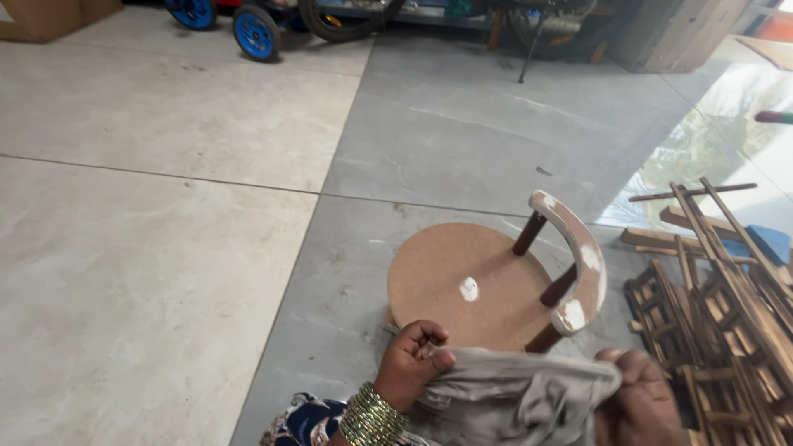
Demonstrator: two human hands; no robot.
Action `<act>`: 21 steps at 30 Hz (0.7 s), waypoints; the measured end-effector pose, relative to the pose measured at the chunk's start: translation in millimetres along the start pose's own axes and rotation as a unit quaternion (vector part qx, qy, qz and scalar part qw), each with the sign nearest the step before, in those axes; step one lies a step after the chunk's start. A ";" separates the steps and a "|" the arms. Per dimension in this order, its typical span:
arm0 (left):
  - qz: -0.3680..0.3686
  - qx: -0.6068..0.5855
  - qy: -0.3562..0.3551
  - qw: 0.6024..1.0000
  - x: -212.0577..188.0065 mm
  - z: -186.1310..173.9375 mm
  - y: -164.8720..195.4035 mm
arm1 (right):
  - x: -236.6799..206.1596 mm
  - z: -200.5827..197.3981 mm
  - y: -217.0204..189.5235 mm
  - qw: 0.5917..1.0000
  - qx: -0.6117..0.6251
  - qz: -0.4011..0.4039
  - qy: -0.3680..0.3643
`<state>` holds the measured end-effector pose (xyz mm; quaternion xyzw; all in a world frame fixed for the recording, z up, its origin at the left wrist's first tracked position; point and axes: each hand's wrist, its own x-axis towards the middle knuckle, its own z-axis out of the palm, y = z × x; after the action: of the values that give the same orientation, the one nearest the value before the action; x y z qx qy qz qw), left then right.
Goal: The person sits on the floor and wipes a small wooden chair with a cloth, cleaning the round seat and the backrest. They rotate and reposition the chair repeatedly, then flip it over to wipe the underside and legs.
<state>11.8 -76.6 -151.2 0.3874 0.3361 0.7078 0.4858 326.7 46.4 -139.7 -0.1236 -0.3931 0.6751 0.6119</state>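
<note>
A small wooden chair (462,285) with a round brown seat and a curved backrest patched with white filler stands on the floor just ahead of me. Its backrest rests on dark turned spindles. My left hand (411,362), with green and gold bangles at the wrist, is closed on one end of a grey cloth (512,396). My right hand (640,400) grips the other end of the same cloth at the lower right. The cloth is stretched between both hands, just in front of the seat's near edge.
A pile of dark wooden frames and sticks (719,289) lies to the right of the chair. Blue-wheeled carts (254,31) and stands line the far wall. Large grey floor tiles (149,248) spread out to the left. A blue block (772,241) sits behind the pile.
</note>
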 end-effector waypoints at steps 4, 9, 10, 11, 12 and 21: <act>0.005 0.283 -0.141 0.949 -5.0 9.1 8.0 | 6.3 34.5 -39.7 0.976 -0.093 -0.195 -0.009; 0.049 0.297 -0.089 0.949 -0.5 14.5 -2.2 | 34.3 87.4 -63.1 0.847 -0.314 -0.426 0.051; 0.029 0.210 -0.041 0.976 2.4 13.9 -5.9 | 44.6 95.9 -65.6 0.850 -0.299 -0.432 0.042; 0.008 0.120 0.008 0.993 4.5 12.9 -9.1 | 55.0 103.5 -68.0 0.852 -0.285 -0.438 0.032; 0.016 0.082 0.052 0.995 6.3 11.1 -10.9 | 65.4 111.1 -66.8 0.847 -0.324 -0.417 0.053; 0.180 0.540 0.223 0.791 11.8 4.6 -9.5 | 87.3 120.4 -18.8 0.722 -0.624 -0.255 -0.158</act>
<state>17.2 -62.1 -154.5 0.4715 0.6869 0.5524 -0.0270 243.1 80.3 -20.0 -0.2642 -0.8330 0.1054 0.4746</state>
